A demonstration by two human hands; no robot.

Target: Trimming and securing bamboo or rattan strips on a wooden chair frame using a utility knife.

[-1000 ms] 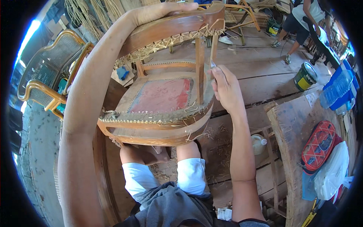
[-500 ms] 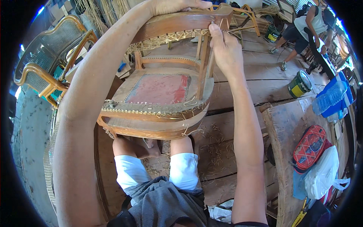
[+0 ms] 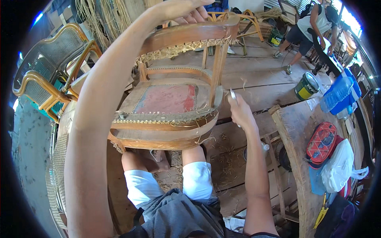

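A wooden armchair frame (image 3: 186,33) stands in front of me, its seat holding a worn red panel (image 3: 168,99). Frayed woven cane (image 3: 178,48) hangs along the underside of its top rail, with more stubs on the front seat edge. My left hand (image 3: 194,12) is over the top rail, its fingers apart and gripping nothing that I can see. To the right of the chair, my right hand (image 3: 241,112) is closed around a slim silvery metal tool (image 3: 233,94), held away from the wood. Its exact kind cannot be made out.
A cane-backed chair (image 3: 47,63) stands at the left. On the right, a wooden bench (image 3: 287,127) holds a red pouch (image 3: 322,142) and white plastic bag (image 3: 337,164). Beyond are a dark bucket (image 3: 306,88), a blue container (image 3: 345,91) and another person (image 3: 309,35). Cane scraps litter the floorboards.
My right hand has left the chair's upper right corner and moved down to the right; small scraps appear in the air beside it. My left hand has lifted off the rail.
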